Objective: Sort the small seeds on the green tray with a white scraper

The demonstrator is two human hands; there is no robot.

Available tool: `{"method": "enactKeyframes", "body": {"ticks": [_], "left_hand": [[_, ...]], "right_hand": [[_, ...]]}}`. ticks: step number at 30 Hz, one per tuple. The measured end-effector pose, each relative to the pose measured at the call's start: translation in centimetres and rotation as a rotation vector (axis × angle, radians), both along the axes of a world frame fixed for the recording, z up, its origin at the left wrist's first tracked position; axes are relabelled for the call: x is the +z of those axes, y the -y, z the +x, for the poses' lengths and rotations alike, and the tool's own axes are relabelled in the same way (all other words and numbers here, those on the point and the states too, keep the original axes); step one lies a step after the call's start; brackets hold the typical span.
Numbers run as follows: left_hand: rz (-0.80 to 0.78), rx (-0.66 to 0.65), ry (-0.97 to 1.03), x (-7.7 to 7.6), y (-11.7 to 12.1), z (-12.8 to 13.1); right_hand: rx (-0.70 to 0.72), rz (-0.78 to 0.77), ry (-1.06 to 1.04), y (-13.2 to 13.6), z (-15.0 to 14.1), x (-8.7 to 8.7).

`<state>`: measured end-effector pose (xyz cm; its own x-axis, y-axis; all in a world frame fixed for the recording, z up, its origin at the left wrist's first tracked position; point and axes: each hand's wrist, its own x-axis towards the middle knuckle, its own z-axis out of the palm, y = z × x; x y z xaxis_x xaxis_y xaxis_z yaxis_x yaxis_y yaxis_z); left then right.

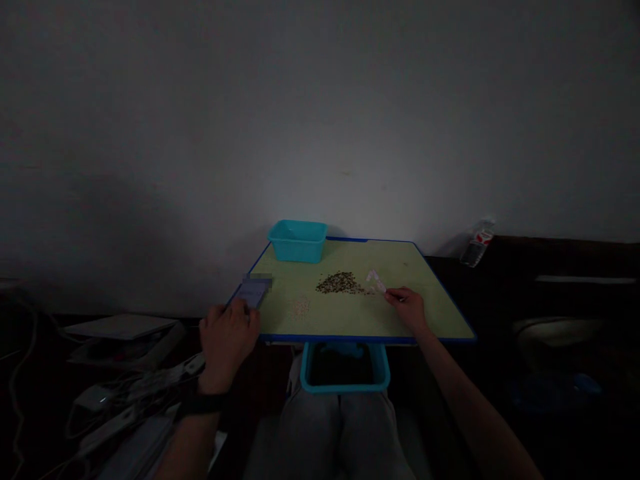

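Note:
My right hand point(407, 308) pinches one end of a thin, bent white strip point(377, 283) with pinkish marks; its exact kind is too small to tell. The strip's far part lies over the tabletop, right of a heap of dark and pale seed-like grains point(340, 283). A thinner scatter of pale grains point(300, 307) lies nearer the front left. At the table's left edge, my left hand point(230, 330) rests with fingers slightly apart against a flat purple box point(253, 291), partly blurred. Its fingertips are partly hidden.
A turquoise basin point(300, 250) stands on the back left of the blue-edged table point(400, 260). Another turquoise basin point(345, 388) with dark contents sits on my lap, below the front edge. A plastic bottle point(479, 244) stands right; cables and a power strip point(113, 427) lie left.

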<state>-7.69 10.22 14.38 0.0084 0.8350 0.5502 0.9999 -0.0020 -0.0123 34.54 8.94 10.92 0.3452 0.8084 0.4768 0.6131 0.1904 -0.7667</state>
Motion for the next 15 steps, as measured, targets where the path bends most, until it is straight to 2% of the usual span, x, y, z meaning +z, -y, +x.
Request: {"method": "enactKeyframes", "body": {"ticks": [4,8,12,15], "left_hand": [[0.055,-0.036,0.047,0.2,-0.2,0.2],[0.100,-0.223,0.137,-0.6,0.6,1.7],[-0.023,-0.243,0.304,-2.6,3.5,4.0],[-0.199,-0.244,0.361,-4.2,6.3,5.2]], "right_hand": [[-0.098,-0.063,0.077,-2.6,2.3,0.0],[-0.052,-0.113,0.141,-5.5,1.8,0.2],[-0.064,-0.156,0.200,-8.4,0.3,0.6],[-0.074,-0.166,0.238,-10.1,-0.8,1.0]]}}
